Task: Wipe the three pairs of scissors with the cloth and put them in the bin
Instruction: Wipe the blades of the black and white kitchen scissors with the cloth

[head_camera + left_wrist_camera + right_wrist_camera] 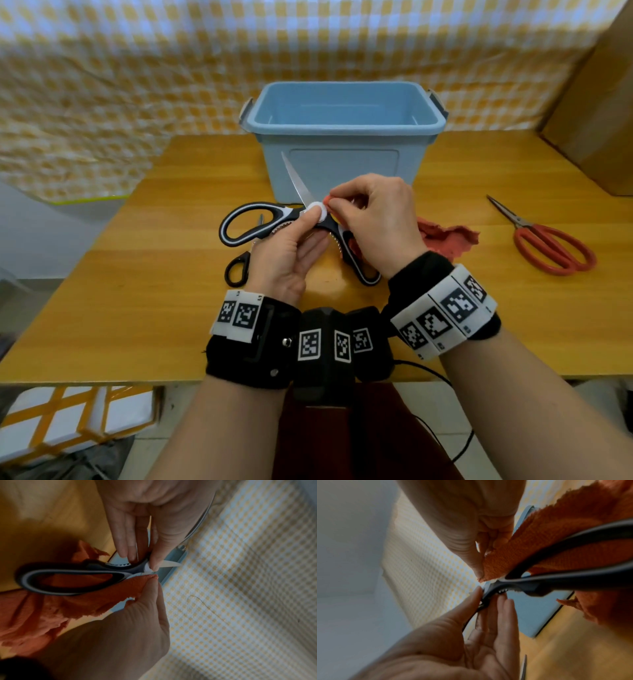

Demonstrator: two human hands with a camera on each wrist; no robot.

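Left hand (286, 255) pinches the black-and-white kitchen scissors (274, 219) at the pivot, centre frame, thumb on top and fingers underneath; right hand (373, 222) has fingertips clamped on a fold of the orange cloth (448, 236) pressed against the pivot, the rest trailing right on the table (154, 274). Blue bin (342, 113) sits upper centre, looks empty; red scissors (548, 240) lie far right, small black pair (238, 267) just left of the left wrist. Risk: the blade points up-left, bare, so a slipping cloth stroke could run fingertips onto the edge, and a pivot-only pinch could let the handles swing.

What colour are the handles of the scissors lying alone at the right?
Red handles, with plain metal blades; the head view shows them best.
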